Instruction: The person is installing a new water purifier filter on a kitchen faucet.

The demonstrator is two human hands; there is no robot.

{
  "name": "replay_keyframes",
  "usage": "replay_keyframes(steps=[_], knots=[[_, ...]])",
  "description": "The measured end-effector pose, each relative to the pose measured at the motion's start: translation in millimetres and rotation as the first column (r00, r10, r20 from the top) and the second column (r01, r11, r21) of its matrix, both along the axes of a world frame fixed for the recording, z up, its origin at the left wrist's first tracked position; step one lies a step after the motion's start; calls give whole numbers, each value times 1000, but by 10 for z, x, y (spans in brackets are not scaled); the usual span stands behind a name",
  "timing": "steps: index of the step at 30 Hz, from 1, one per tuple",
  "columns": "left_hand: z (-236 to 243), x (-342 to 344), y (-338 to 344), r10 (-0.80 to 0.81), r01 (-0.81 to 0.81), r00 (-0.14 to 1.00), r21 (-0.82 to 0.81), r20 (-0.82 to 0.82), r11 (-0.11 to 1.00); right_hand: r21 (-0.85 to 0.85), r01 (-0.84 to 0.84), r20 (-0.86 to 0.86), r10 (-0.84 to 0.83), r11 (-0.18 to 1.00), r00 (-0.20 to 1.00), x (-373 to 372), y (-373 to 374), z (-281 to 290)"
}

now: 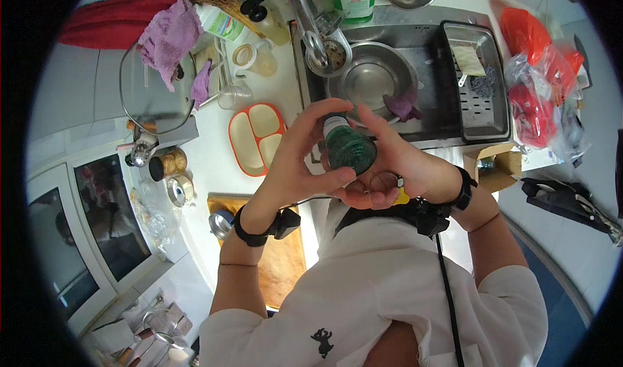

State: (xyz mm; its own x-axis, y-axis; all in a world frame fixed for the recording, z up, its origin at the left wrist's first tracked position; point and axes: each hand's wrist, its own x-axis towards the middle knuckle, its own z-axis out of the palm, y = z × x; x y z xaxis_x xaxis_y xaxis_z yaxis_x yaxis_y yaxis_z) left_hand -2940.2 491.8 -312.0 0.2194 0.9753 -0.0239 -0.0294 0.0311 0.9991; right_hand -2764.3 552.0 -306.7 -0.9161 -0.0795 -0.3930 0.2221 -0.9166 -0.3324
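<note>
My left hand (305,159) is curled round a green glass container (350,149) with a pale band, its thumb at the lower end and fingers at the top. My right hand (409,166) is cupped alongside, thumb reaching up by the container and fingers curled below it, around a small thin metal ring (383,180) with a yellow part (402,195); what exactly this is, I cannot make out. Both hands are close together just in front of the sink (435,88), where a steel basin (370,75) holds a purple cloth (402,104).
An orange-rimmed divided tray (250,143) and a wooden board (282,276) lie on the left counter, beside jars, bottles and cloths. A perforated drainer (477,107) sits in the sink's right side. Red plastic bags (532,114) and a cardboard box (496,166) are at the right.
</note>
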Motion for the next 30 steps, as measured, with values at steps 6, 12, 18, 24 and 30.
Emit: replay_keyframes(steps=[6,12,18,24,30], knots=[[-108,69,-192,89,-96,992,79,89,992,0,85,85,-85,996,993,-10,-136,-66],[-114,143,-303,157,-171,979,110,126,979,-28,8,-84,-11,1000,996,90,-159,-114],[-66,260,-354,199,-230,968,218,155,949,305,94,8,-101,948,995,130,-291,-84],[-47,257,-362,203,-254,962,326,181,911,401,145,73,-189,904,979,71,-362,90],[4,201,-373,224,-258,966,473,129,843,563,231,-27,-262,793,965,67,-399,134]])
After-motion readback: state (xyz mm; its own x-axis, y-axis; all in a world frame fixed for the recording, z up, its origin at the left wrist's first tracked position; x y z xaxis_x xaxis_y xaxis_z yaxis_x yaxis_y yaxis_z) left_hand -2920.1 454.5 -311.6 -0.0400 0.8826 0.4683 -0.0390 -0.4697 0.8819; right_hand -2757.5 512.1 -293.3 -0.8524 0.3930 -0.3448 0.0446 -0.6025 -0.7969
